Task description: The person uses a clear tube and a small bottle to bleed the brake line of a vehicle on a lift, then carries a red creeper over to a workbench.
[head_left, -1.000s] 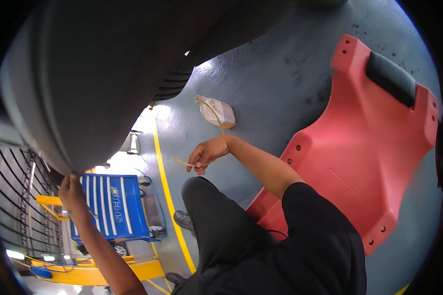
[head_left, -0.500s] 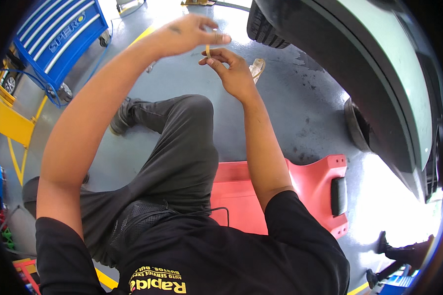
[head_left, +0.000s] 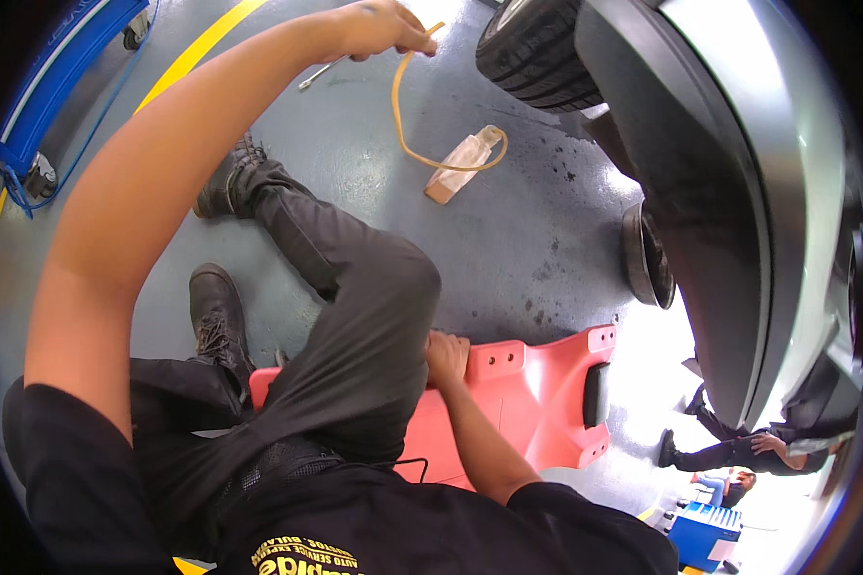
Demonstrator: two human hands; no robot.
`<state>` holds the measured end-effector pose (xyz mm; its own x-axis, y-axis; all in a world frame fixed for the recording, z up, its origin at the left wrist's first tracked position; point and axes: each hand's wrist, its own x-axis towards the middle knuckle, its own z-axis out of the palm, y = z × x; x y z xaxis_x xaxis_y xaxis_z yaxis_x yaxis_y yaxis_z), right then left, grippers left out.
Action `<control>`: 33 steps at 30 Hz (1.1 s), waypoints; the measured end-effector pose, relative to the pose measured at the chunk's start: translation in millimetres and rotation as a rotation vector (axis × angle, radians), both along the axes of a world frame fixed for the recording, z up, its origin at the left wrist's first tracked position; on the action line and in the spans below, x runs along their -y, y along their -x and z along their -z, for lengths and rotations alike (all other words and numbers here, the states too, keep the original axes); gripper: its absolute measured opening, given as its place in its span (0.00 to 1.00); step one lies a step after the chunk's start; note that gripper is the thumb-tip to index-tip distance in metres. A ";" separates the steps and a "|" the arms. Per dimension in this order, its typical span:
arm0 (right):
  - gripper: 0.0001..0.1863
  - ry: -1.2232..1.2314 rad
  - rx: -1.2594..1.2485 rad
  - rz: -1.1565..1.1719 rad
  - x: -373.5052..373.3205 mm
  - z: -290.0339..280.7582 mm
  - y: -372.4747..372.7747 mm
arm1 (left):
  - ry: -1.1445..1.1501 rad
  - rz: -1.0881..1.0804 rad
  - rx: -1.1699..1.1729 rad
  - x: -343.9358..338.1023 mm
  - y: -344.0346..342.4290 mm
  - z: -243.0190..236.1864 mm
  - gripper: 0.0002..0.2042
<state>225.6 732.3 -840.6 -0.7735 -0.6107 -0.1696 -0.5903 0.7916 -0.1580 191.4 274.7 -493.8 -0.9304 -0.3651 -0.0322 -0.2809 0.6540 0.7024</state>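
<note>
The person's hands are well apart in the head view. The left hand [head_left: 382,28] is near the top edge, its thumb and fingertips pinched on a thin tube [head_left: 397,101] close to one end; some of its fingers are hard to make out. The right hand [head_left: 445,358] rests on the rim of a red board [head_left: 543,381] beside the bent knee [head_left: 398,273], which hides part of it; whether it grips the rim cannot be told.

The tube is amber and see-through, smooth and slim. It hangs from the left hand in a long bend and loops past the neck of a bottle [head_left: 466,156] on the floor [head_left: 355,182]; whether its far end enters the neck is unclear. The bottle is cloudy white with brown at its base, and the slanted view does not show if it stands or lies.

A metal rod [head_left: 320,76] shows below the left hand, its upper end lost there. The tyre [head_left: 542,59] and the blue cabinet [head_left: 59,80] are cut off by the view's rim.
</note>
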 end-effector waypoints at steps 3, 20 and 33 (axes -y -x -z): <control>0.13 0.003 -0.005 -0.052 19.1 -11.5 -10.2 | 0.717 0.563 -0.402 65.0 49.1 36.7 0.22; 0.13 -0.176 0.173 0.331 15.9 -7.5 -12.8 | -0.091 0.537 -0.041 103.9 142.9 3.1 0.21; 0.12 -0.166 0.240 0.498 35.9 2.1 2.0 | -0.247 0.735 -0.220 89.5 179.2 -29.4 0.17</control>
